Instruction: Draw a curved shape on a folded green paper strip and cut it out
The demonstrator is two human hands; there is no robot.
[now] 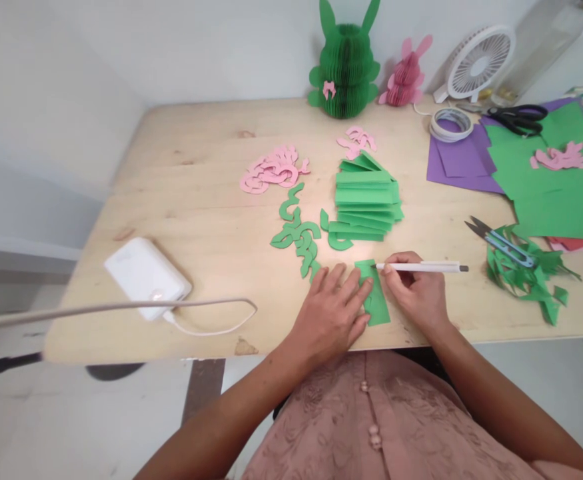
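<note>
A paper strip (379,310) is pressed to the table (196,207) by the flat left hand (328,310); a pen (434,267) is gripped by the right hand (420,293). Pink shapes (274,175) and green shapes (308,245) are cut; folded strips (366,194) seem left uncut.

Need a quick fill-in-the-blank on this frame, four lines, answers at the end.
1. The right hand holds a white ____.
2. The left hand rests partly on a ____ paper strip.
3. The tape roll lies over ____ sheets.
4. Right of the pink paper rabbit stands a white ____.

Missing words: pen; green; purple; fan.
</note>
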